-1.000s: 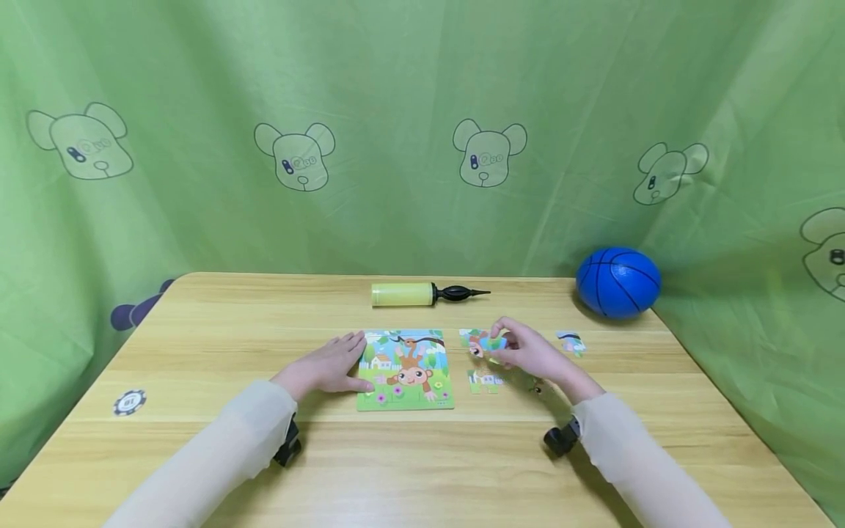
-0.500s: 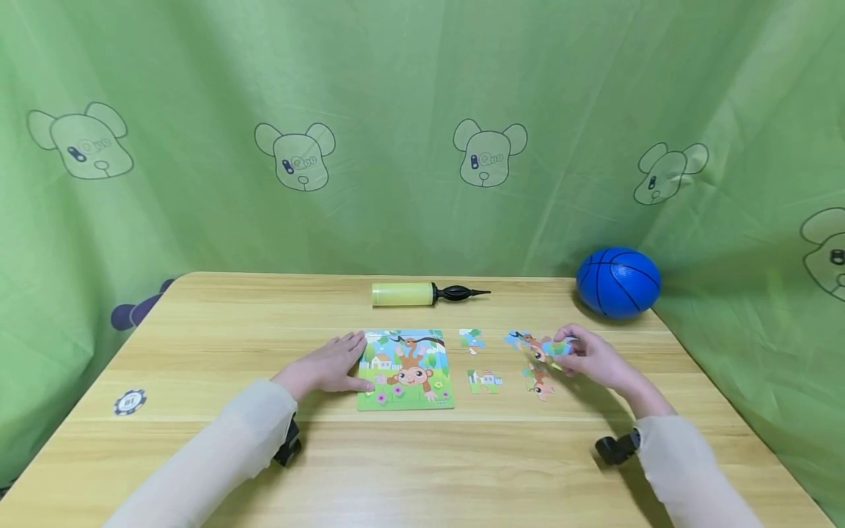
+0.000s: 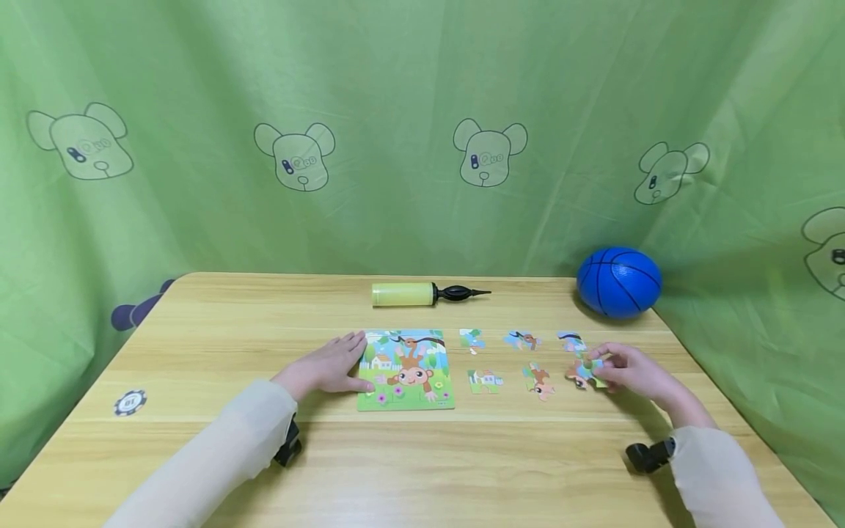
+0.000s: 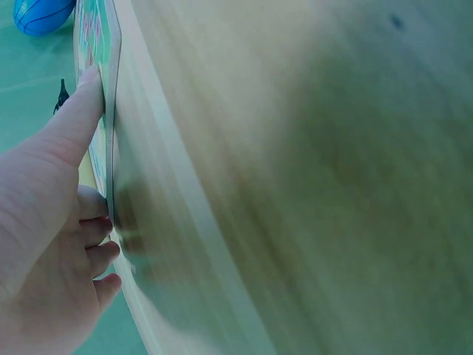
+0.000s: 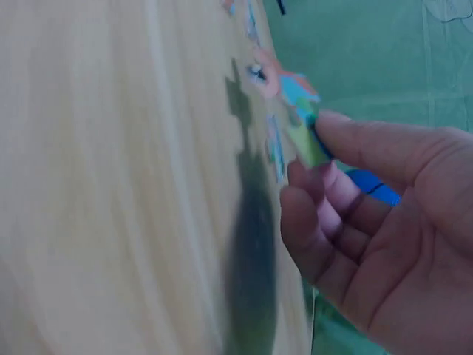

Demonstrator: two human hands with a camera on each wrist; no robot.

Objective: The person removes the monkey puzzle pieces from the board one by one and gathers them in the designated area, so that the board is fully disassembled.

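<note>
My right hand [image 3: 634,374] pinches a jigsaw piece [image 3: 584,372] with part of a monkey's face on it. In the right wrist view, thumb and fingers grip one edge of that piece [image 5: 299,103], which hovers over the table with its shadow below. My left hand [image 3: 330,365] rests with straight fingers at the left edge of a monkey puzzle board [image 3: 409,400]; its thumb lies on the board, as the left wrist view shows too. Several loose pieces lie right of the board, among them a house piece [image 3: 484,380], a monkey piece [image 3: 540,383] and a branch piece [image 3: 571,342].
Behind the board lies a yellow and black hand pump [image 3: 404,295]. A blue ball [image 3: 618,282] sits at the table's back right corner. A poker chip [image 3: 129,402] lies at the left of the wooden table [image 3: 422,469]. A green curtain [image 3: 396,220] hangs behind.
My right hand has moved right with the piece, from over the pieces beside the board to just in front of the branch piece. The left hand and the board have stayed put.
</note>
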